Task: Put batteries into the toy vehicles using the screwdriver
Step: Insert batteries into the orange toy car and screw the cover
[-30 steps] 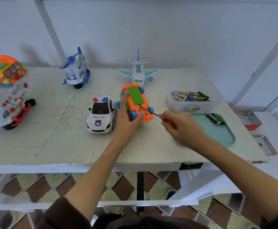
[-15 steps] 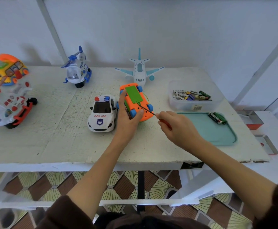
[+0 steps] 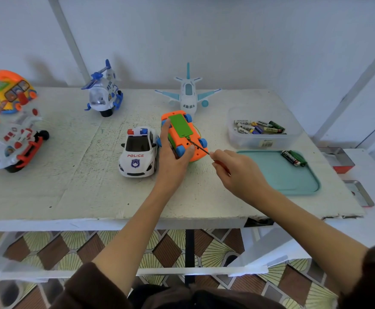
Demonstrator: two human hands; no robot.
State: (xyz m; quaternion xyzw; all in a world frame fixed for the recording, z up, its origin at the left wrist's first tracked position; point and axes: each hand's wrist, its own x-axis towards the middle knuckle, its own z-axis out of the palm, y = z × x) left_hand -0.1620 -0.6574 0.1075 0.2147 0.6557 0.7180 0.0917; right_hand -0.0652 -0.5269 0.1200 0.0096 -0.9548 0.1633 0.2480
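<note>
— On table centre, item one?
— Orange toy car (image 3: 183,136), upturned, green battery cover up; left hand (image 3: 173,159) grips its side, beside the police car (image 3: 138,151).
— Tool?
— Screwdriver (image 3: 201,148), pinched in right hand (image 3: 237,172), tip at cover's screw.
— Batteries?
— Clear tub (image 3: 264,139); two more (image 3: 293,157) on teal tray (image 3: 293,186).

Orange toy car (image 3: 183,139) with green cover (image 3: 180,126) and blue wheels (image 3: 203,142); teal tray (image 3: 293,181); white police car (image 3: 137,152).
</note>
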